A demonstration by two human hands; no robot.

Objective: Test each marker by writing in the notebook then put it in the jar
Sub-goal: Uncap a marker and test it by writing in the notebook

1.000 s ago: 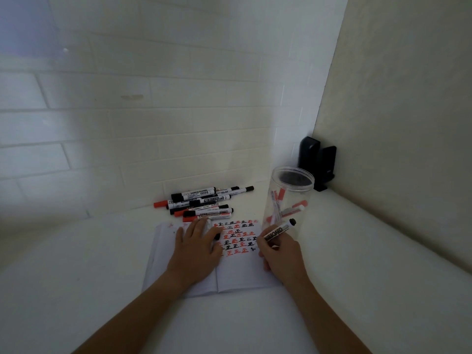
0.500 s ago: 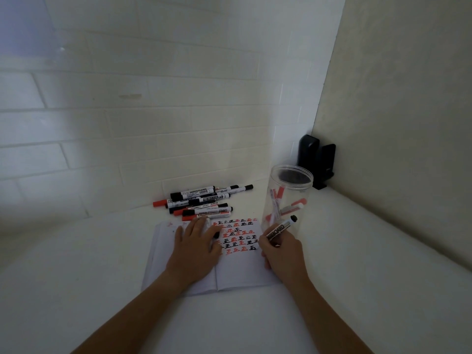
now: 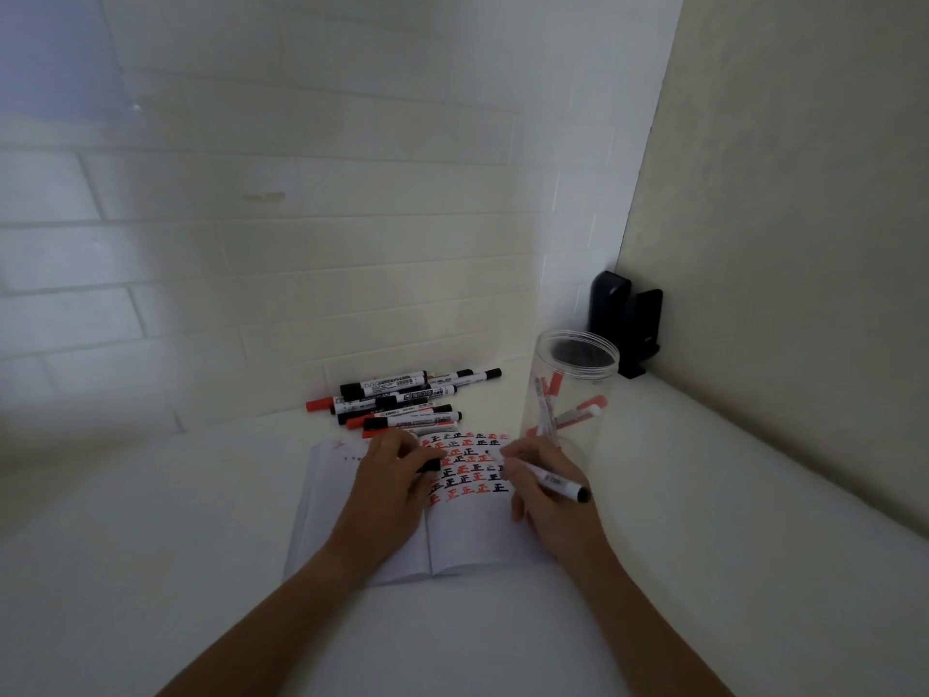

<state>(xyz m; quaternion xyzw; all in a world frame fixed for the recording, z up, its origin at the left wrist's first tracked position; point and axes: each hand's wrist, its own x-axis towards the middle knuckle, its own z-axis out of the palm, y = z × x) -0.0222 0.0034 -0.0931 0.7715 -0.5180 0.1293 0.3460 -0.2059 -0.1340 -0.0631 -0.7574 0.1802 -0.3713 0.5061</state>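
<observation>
Marker between right-hand fingers

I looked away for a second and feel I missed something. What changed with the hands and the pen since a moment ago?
The right hand swung the marker round: its black end, which pointed up toward the jar, now points down to the right, and the hand has slid up the notebook page. The left hand stays on the notebook, holding the black cap. The jar and the pile of markers did not move.
</observation>
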